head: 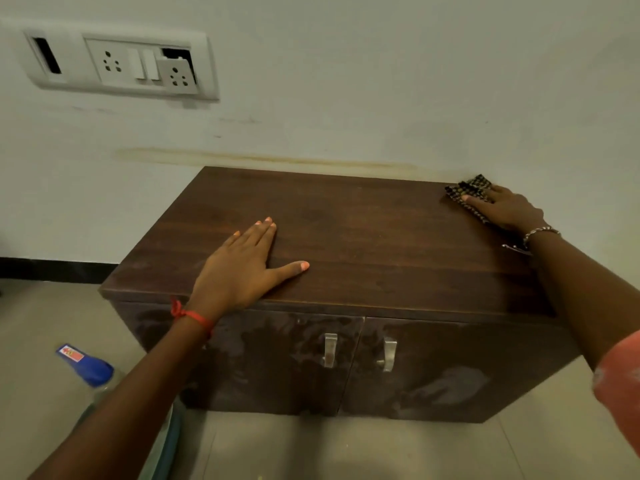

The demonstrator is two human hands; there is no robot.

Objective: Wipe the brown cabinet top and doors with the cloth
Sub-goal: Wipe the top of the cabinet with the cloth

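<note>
Cloth (pixel 470 194) is lying at the far right corner of the brown cabinet top (pixel 363 244), close to the wall (pixel 346 81), with the right hand (pixel 506 208) pressing it flat under spread fingers rather than pinching it. It is looking thin, soft and light, so it is likely bunching or sliding unless the palm is bearing on its middle. The left hand (pixel 242 268) is resting open and empty on the top near the front edge, its grip wide, seemingly bracing. The laminate is looking hard and smooth, with nothing standing on it. Below, the two doors (pixel 277 368) are showing pale smears around the metal handles (pixel 360 351), so they appear unwiped. The cabinet is sitting on a tiled floor (pixel 346 452); a socket panel (pixel 114 64) is hanging on the wall, and a blue-capped bottle (pixel 93 372) is standing at the lower left.
</note>
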